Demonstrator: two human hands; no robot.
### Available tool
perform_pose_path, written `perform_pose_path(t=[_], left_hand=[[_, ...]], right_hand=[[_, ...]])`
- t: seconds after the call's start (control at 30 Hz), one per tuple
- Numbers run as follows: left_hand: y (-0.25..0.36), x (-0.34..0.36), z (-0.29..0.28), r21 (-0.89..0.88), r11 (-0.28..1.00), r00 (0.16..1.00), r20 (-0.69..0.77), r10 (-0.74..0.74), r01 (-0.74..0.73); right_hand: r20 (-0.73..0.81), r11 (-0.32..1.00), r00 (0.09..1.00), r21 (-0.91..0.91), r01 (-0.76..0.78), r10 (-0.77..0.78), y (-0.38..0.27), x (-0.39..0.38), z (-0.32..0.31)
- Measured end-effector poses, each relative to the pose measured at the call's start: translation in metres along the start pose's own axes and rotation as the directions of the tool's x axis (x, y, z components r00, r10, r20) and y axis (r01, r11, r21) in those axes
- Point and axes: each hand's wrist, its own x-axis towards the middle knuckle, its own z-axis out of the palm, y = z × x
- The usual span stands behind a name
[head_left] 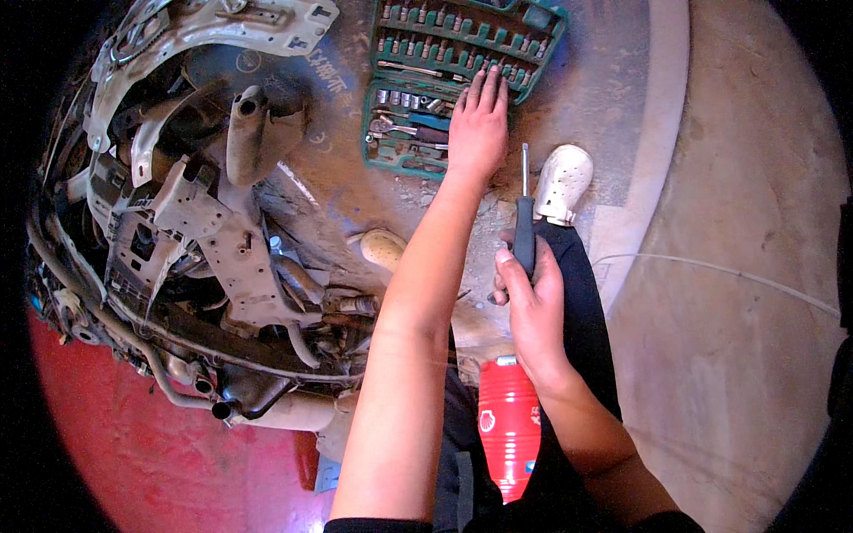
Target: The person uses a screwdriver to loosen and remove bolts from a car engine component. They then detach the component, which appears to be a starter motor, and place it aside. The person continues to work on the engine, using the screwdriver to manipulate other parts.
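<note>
My left hand [480, 133] reaches over a green socket set case [366, 147] lying unfolded. Its fingers are stretched out across the upper rows of small sockets [444, 58]; whether a fingertip touches one I cannot tell. Below it in the case sit a ratchet [391, 128], a blue-handled tool [428, 119] and several larger sockets [395, 98]. In my right hand [533, 293] is a screwdriver-style spinner handle [524, 235], held upright in the picture by its dark grip. Its metal shaft points away from me, toward the case, with the tip bare as far as I see.
Dismantled car parts, metal brackets and pipes [222, 258] crowd the left. My feet wear perforated pale clogs [565, 182]. A red ribbed container [509, 426] stands near me. Gravel and dust lie around the case. A thin pale cable [711, 269] crosses the floor at right.
</note>
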Motion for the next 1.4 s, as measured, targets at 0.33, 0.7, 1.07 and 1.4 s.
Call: perform_pose_path(t=[0.33, 0.7, 1.07, 1.4], left_hand=[[0.039, 0.005, 0.013, -0.004, 0.972, 0.972, -0.024, -0.236, 0.235], [0.048, 0.029, 0.012, -0.250, 0.904, 0.914, -0.125, -0.385, 0.347], [0.049, 0.052, 0.002, -0.592, 0.637, 0.777, -0.029, -0.629, 0.494], [0.024, 0.045, 0.016, -0.606, 0.609, 0.704, -0.110, -0.701, 0.511]], right_hand=[[-0.148, 0.983, 0.972, -0.018, 0.182, -0.182, -0.007, 0.001, -0.001], [-0.209, 0.974, 0.952, -0.016, 0.225, -0.223, -0.012, 0.005, 0.000], [-0.222, 0.968, 0.942, -0.081, 0.239, -0.251, -0.018, 0.005, 0.000], [-0.182, 0.972, 0.954, -0.061, 0.229, -0.236, -0.019, 0.004, 0.001]])
